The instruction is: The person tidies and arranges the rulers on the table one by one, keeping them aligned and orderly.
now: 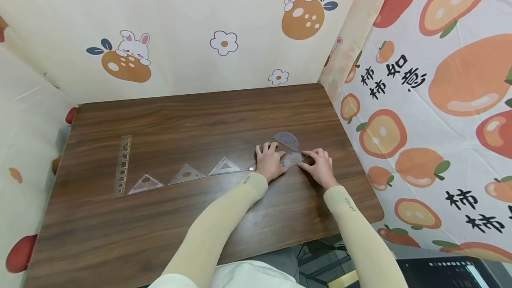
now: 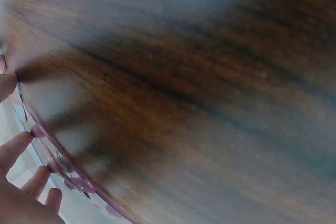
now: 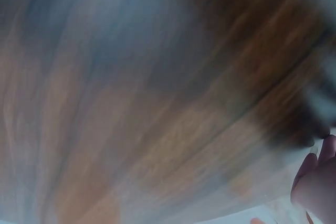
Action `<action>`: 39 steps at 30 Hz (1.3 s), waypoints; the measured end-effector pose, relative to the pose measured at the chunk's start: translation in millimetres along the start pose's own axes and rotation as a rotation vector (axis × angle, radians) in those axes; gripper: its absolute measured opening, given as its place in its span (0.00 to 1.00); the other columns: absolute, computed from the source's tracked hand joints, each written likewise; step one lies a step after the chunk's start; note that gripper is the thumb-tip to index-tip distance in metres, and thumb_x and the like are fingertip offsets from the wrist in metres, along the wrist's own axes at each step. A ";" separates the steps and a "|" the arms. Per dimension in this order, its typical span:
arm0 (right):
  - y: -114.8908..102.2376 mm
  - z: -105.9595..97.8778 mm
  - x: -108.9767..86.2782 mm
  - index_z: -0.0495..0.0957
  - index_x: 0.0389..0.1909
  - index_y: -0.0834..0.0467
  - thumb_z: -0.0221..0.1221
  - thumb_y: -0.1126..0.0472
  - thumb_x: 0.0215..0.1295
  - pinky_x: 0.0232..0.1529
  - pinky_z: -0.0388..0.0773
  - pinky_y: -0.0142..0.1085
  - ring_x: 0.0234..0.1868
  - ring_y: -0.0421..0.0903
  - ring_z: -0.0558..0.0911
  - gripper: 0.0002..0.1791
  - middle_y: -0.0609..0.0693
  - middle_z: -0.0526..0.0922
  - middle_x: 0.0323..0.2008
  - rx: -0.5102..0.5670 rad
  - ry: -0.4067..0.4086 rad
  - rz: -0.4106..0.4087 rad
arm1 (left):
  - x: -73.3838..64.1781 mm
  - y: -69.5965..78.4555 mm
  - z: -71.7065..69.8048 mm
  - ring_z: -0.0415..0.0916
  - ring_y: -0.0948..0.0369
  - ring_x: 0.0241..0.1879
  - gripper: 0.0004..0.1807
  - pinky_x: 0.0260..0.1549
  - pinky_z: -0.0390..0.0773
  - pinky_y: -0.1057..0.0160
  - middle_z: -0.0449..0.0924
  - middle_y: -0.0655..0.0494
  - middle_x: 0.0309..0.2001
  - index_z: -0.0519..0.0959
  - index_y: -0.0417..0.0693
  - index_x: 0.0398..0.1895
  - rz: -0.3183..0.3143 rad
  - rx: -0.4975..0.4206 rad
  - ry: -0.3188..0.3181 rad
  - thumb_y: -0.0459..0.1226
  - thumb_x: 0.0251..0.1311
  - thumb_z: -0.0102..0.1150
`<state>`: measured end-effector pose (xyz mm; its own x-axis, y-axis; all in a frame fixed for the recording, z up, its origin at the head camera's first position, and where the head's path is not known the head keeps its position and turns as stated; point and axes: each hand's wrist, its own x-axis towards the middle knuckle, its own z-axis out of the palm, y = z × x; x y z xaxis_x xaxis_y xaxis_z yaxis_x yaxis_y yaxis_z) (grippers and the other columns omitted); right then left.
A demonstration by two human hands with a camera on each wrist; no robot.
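Note:
In the head view my left hand [image 1: 271, 162] lies over the right end of a row of clear drawing tools. Its fingers are spread, and a small piece [image 1: 252, 166] shows partly from under it. The left wrist view has the fingertips [image 2: 23, 139] on a pink-edged clear tool [image 2: 65, 169]. My right hand [image 1: 318, 166] holds the right end of a small clear protractor [image 1: 293, 159] between thumb and index finger, with the left thumb at its other side. A bluish half-round protractor [image 1: 287, 139] lies just behind. Blur covers most of the right wrist view.
Leftward in the row lie a set square [image 1: 225, 166], a clear triangle [image 1: 186, 174], a pinkish triangle [image 1: 146, 184] and an upright ruler with holes [image 1: 122, 166]. The brown table [image 1: 192, 123] meets patterned cloths at the back and right. A laptop [image 1: 440, 272] sits at lower right.

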<state>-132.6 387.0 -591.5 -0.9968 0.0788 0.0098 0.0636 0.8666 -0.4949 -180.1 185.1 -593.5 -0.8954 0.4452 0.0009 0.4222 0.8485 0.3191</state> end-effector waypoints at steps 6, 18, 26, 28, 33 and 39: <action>-3.6 4.1 -1.0 0.81 0.52 0.51 0.69 0.47 0.54 0.52 0.57 0.53 0.49 0.56 0.68 0.24 0.55 0.73 0.46 0.022 0.054 0.013 | 3.0 -0.2 -2.6 0.60 0.54 0.64 0.26 0.61 0.53 0.42 0.68 0.59 0.63 0.81 0.67 0.53 0.015 -0.006 -0.008 0.59 0.49 0.66; -5.5 9.8 0.3 0.82 0.49 0.50 0.68 0.47 0.54 0.55 0.56 0.52 0.49 0.55 0.68 0.22 0.53 0.73 0.44 0.041 0.092 0.054 | 4.7 0.1 -5.9 0.59 0.54 0.63 0.24 0.61 0.52 0.43 0.68 0.60 0.62 0.81 0.66 0.53 0.024 -0.001 -0.028 0.56 0.50 0.66; -7.2 10.6 -1.6 0.82 0.49 0.50 0.68 0.46 0.54 0.55 0.55 0.52 0.49 0.54 0.68 0.22 0.53 0.74 0.44 0.045 0.104 0.064 | 4.6 -1.4 -3.4 0.61 0.55 0.62 0.24 0.60 0.53 0.44 0.70 0.60 0.62 0.82 0.66 0.52 0.036 0.008 0.004 0.56 0.49 0.67; -7.1 10.8 -1.8 0.82 0.48 0.50 0.68 0.46 0.54 0.56 0.55 0.52 0.49 0.54 0.68 0.22 0.53 0.74 0.44 0.046 0.107 0.063 | 4.1 -2.4 -2.4 0.61 0.55 0.62 0.25 0.60 0.53 0.43 0.70 0.60 0.62 0.82 0.65 0.52 0.045 0.006 0.017 0.55 0.48 0.67; -6.2 11.2 -1.7 0.82 0.48 0.50 0.68 0.46 0.54 0.57 0.55 0.52 0.48 0.54 0.68 0.21 0.53 0.74 0.44 0.039 0.099 0.064 | 3.2 -4.4 -2.2 0.61 0.54 0.62 0.27 0.59 0.53 0.43 0.70 0.59 0.61 0.82 0.64 0.52 0.058 -0.007 0.027 0.55 0.45 0.68; -5.5 11.7 -2.6 0.82 0.48 0.50 0.68 0.47 0.55 0.57 0.55 0.53 0.48 0.54 0.68 0.21 0.53 0.74 0.44 0.043 0.096 0.064 | 2.1 -3.9 -5.2 0.61 0.54 0.62 0.27 0.59 0.53 0.42 0.70 0.59 0.62 0.81 0.63 0.53 0.060 -0.011 0.001 0.55 0.46 0.67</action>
<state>-130.9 376.2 -598.9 -0.9815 0.1821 0.0595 0.1230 0.8368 -0.5336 -184.4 181.3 -589.8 -0.8686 0.4951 0.0216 0.4739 0.8170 0.3284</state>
